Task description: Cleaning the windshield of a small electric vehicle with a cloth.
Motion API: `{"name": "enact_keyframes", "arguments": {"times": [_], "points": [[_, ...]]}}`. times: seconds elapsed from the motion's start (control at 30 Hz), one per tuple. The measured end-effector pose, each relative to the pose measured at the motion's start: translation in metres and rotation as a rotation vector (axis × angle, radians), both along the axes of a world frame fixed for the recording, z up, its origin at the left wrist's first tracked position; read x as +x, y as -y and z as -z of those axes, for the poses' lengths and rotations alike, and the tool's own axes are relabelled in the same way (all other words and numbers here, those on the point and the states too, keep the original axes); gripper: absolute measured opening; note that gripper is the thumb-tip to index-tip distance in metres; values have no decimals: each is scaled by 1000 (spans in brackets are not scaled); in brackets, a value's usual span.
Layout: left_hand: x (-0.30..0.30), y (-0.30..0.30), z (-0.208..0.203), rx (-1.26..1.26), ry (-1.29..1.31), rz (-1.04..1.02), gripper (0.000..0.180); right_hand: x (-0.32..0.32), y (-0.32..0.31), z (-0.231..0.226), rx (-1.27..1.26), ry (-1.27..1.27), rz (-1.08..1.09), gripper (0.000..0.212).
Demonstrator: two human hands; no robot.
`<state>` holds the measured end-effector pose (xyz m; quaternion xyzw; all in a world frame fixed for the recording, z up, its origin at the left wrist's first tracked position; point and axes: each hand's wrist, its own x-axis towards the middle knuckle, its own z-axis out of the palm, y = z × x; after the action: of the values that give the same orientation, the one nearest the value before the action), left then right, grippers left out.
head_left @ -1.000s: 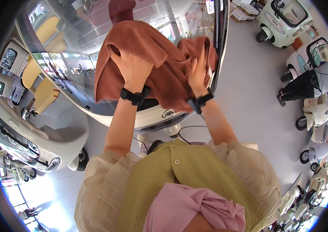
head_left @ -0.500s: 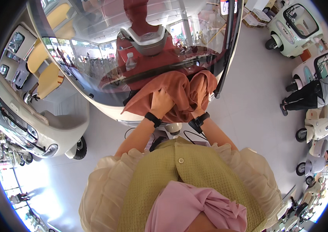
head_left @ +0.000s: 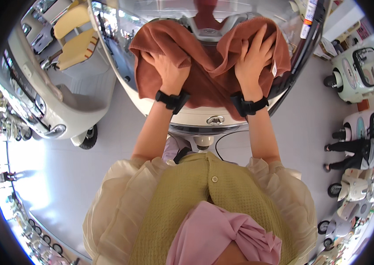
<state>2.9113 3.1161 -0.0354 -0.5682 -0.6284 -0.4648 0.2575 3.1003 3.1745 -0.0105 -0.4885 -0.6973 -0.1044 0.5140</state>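
Note:
A reddish-brown cloth (head_left: 204, 81) lies spread over the lower windshield (head_left: 279, 90) and front edge of a cream-coloured small vehicle (head_left: 191, 118). Toward the cloth's left side, my left hand (head_left: 169, 73) grips it, with a fold covering the thumb and part of the fingers. On the right part, my right hand (head_left: 252, 64) rests flat against the fabric, fingers spread and pointing away from me. A small white tag shows at the cloth's right edge. Both wrists wear black bands.
Another cream vehicle (head_left: 41, 92) stands close on the left, with tan seats (head_left: 79, 49) behind it. Along the right are pale small vehicles (head_left: 363, 66), scooters (head_left: 355, 187) and a person in dark trousers (head_left: 350, 152). A black wiper (head_left: 299, 55) runs along the windshield's right side.
The bunched cloth has been spread wider and pushed farther up the glass. My hands have moved apart and away from me, and the right fingers have fanned out. The view has shifted.

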Motion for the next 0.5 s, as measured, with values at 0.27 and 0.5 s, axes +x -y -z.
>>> {"name": "enact_keyframes", "arguments": {"times": [0.27,0.5], "points": [[-2,6,10,55,119,46,55,-61,19,1,112,229,-251,64],[-12,39,42,-134,217,122,70,-56,39,29,89,355,-342,63]]}}
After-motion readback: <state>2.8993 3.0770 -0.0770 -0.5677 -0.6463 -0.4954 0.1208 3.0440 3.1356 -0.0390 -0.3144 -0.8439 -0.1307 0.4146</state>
